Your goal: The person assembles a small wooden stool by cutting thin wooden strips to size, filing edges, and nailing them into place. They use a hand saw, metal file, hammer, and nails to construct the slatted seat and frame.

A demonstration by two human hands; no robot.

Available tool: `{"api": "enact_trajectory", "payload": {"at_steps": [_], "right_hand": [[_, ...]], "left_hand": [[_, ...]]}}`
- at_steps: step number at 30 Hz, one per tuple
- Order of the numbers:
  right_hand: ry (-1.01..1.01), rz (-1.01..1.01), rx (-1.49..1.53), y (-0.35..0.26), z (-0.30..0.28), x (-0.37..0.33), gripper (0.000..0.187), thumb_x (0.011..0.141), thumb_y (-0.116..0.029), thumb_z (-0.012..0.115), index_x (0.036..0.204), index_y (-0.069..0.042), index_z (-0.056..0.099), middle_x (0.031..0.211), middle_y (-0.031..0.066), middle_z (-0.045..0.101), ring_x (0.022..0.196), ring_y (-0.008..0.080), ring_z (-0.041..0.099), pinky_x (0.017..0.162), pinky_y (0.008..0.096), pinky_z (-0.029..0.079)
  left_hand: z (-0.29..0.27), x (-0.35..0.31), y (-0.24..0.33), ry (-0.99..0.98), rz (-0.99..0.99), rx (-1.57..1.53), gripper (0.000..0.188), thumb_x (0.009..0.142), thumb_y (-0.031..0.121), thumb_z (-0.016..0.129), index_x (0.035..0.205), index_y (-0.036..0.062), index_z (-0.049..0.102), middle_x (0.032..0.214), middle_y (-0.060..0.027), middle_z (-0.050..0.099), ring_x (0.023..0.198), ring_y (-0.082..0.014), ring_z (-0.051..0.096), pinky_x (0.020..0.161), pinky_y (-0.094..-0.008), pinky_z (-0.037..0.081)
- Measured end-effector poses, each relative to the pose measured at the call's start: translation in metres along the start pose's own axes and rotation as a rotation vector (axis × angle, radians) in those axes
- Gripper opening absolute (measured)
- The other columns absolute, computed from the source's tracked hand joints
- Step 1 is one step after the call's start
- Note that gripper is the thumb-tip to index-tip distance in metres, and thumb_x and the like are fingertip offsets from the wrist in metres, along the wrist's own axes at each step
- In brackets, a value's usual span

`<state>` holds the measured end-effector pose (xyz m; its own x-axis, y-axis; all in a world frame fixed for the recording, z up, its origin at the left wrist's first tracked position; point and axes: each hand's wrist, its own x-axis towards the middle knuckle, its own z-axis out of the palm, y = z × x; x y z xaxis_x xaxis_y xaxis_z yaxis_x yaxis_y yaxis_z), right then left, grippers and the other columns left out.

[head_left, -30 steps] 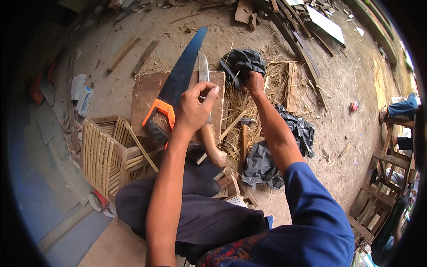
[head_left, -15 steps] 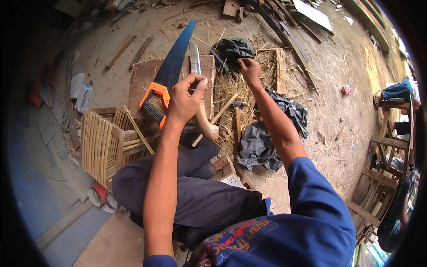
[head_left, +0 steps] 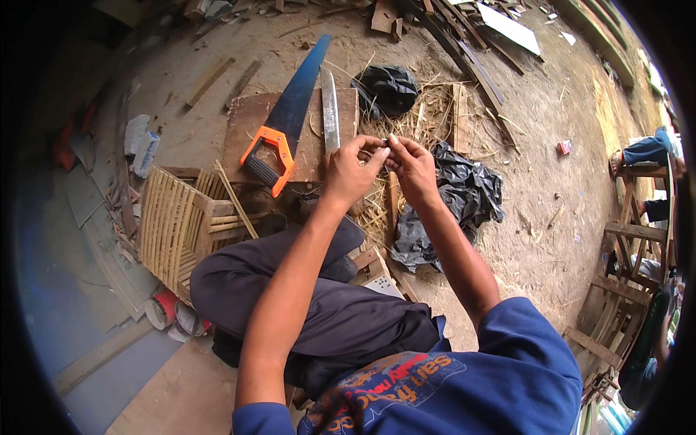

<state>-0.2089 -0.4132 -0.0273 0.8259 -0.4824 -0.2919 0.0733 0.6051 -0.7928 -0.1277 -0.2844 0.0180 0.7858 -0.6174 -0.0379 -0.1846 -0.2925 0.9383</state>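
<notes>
My left hand (head_left: 352, 172) and my right hand (head_left: 415, 168) meet in front of me, fingertips pinched together. Between them is something small and dark, too tiny to make out. Beneath and left of the hands, a machete (head_left: 330, 109) lies with its blade on a brown board (head_left: 243, 141); its handle is hidden behind my left hand. A handsaw (head_left: 296, 105) with an orange and black handle rests on the same board. Beyond my right hand sits a bunched black plastic bag (head_left: 389, 90), and more black plastic (head_left: 467, 188) lies beside my right forearm.
A slatted wooden stool-like frame (head_left: 168, 228) stands by my left knee, with a red and white can (head_left: 161, 308) near it. Thin straw-like strips (head_left: 429, 119) cover the ground ahead. Long dark boards (head_left: 464, 54) lie at the far right; wooden furniture (head_left: 627, 232) and another person's leg (head_left: 644, 150) are right.
My right hand has come back from the far plastic bag toward me. My left hand has shifted right and slightly away from my body, and the fingertips of both now touch.
</notes>
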Motion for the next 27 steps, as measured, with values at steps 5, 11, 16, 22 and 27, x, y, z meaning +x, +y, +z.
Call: {"api": "enact_trajectory", "payload": {"at_steps": [5, 11, 16, 22, 27], "right_hand": [[-0.005, 0.099, 0.176, 0.017, 0.0, -0.014, 0.023, 0.098, -0.019, 0.069, 0.109, 0.001, 0.066, 0.097, 0.0064, 0.071, 0.084, 0.0133, 0.068, 0.077, 0.0261, 0.056], [-0.008, 0.209, 0.281, 0.027, -0.001, -0.013, 0.022, 0.098, -0.016, 0.068, 0.111, 0.001, 0.064, 0.099, 0.0081, 0.071, 0.086, 0.0147, 0.068, 0.078, 0.0268, 0.056], [-0.016, 0.214, 0.324, 0.027, 0.002, 0.009, 0.02, 0.098, -0.014, 0.066, 0.111, 0.001, 0.064, 0.099, 0.0089, 0.07, 0.087, 0.016, 0.068, 0.079, 0.0283, 0.056], [0.002, 0.139, 0.336, 0.028, 0.025, 0.035, 0.016, 0.097, -0.012, 0.067, 0.107, 0.001, 0.065, 0.095, 0.0101, 0.071, 0.084, 0.018, 0.069, 0.076, 0.0296, 0.056], [0.008, 0.083, 0.261, 0.034, 0.058, 0.061, 0.018, 0.097, -0.013, 0.067, 0.105, 0.003, 0.065, 0.094, 0.0106, 0.07, 0.084, 0.0179, 0.069, 0.072, 0.0281, 0.056]], "left_hand": [[0.006, 0.0, -0.027, 0.131, -0.17, -0.199, 0.018, 0.089, 0.018, 0.077, 0.097, 0.003, 0.074, 0.081, -0.0042, 0.074, 0.071, -0.0117, 0.071, 0.062, -0.0248, 0.056], [-0.009, -0.003, -0.021, 0.039, -0.12, -0.033, 0.015, 0.091, 0.015, 0.075, 0.098, 0.0008, 0.076, 0.08, -0.0027, 0.073, 0.064, -0.0062, 0.064, 0.056, -0.0221, 0.051], [-0.006, 0.012, -0.024, 0.115, -0.074, 0.06, 0.015, 0.088, 0.014, 0.074, 0.093, 0.0001, 0.075, 0.081, -0.0112, 0.074, 0.072, -0.016, 0.071, 0.065, -0.0307, 0.054], [-0.028, 0.032, -0.009, 0.151, -0.004, 0.157, 0.016, 0.089, 0.014, 0.074, 0.093, -0.0011, 0.074, 0.078, -0.0063, 0.072, 0.066, -0.0082, 0.065, 0.061, -0.0264, 0.05], [-0.106, 0.044, -0.019, 0.32, -0.176, 0.012, 0.017, 0.092, 0.016, 0.072, 0.094, -0.0008, 0.073, 0.078, -0.0019, 0.07, 0.066, -0.0054, 0.062, 0.061, -0.0226, 0.048]]}}
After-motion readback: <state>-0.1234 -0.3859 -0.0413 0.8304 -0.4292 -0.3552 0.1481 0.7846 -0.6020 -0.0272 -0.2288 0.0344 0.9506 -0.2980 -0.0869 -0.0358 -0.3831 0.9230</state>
